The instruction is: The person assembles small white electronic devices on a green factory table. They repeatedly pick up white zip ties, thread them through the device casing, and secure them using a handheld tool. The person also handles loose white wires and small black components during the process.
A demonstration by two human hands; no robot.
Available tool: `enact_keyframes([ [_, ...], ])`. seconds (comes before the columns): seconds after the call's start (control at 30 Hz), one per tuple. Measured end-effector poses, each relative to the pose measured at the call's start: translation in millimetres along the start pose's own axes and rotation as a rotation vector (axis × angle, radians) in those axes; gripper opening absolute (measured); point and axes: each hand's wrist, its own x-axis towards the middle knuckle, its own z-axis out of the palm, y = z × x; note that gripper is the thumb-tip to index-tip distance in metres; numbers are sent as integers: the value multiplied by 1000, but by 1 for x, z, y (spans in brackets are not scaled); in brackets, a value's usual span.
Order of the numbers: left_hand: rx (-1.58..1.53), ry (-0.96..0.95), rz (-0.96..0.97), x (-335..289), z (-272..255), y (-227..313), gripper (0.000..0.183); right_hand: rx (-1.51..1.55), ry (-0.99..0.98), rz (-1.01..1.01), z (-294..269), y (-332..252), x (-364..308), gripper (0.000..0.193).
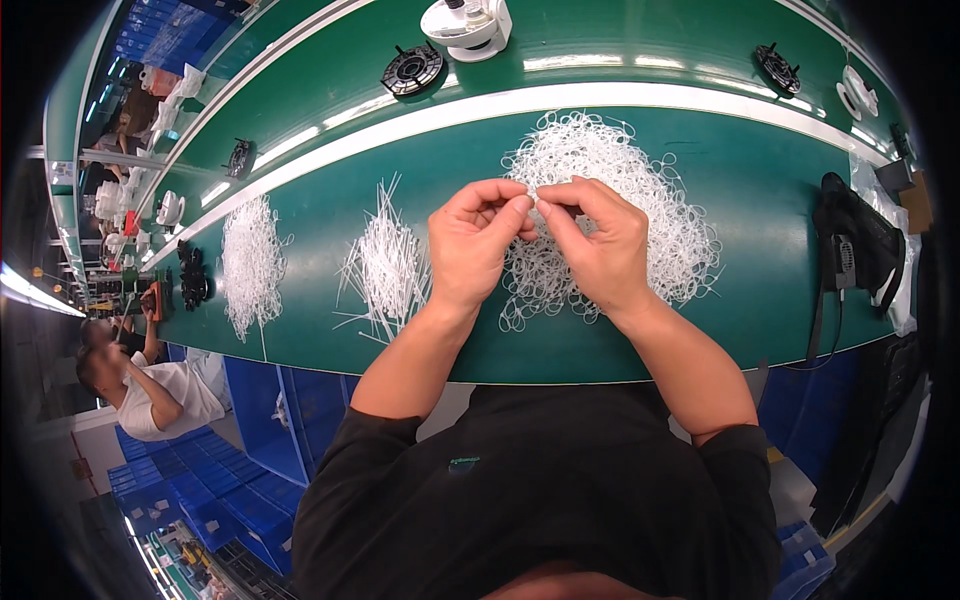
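Observation:
My left hand (468, 245) and my right hand (612, 250) meet over the near side of a large heap of looped white cable ties (590, 150). Thumb and forefinger of each are pinched together, fingertip to fingertip. Between them shows a small bit of a white cable tie (533, 194); most of it is hidden by my fingers. Left of my left forearm lies a smaller pile of straight white cable ties (385, 262), with some ends sticking out over the green table (320, 270).
Another white pile (250, 265) lies at the table's left. A black item with a cable (850, 240) rests at the right end. Beyond a white rail, a green conveyor (600, 35) carries black round parts (413, 70) and white housings (468, 35). Another person (160, 400) sits at far left.

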Motion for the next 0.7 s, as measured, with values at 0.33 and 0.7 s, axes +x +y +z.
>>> enact_keyframes([
  [0.33,325,-91,56,2,-5,5,18,-48,-25,90,-1,-2,2,10],
  [0.7,1271,163,77,4,-116,43,11,-274,2,-69,-10,-3,9,14],
])
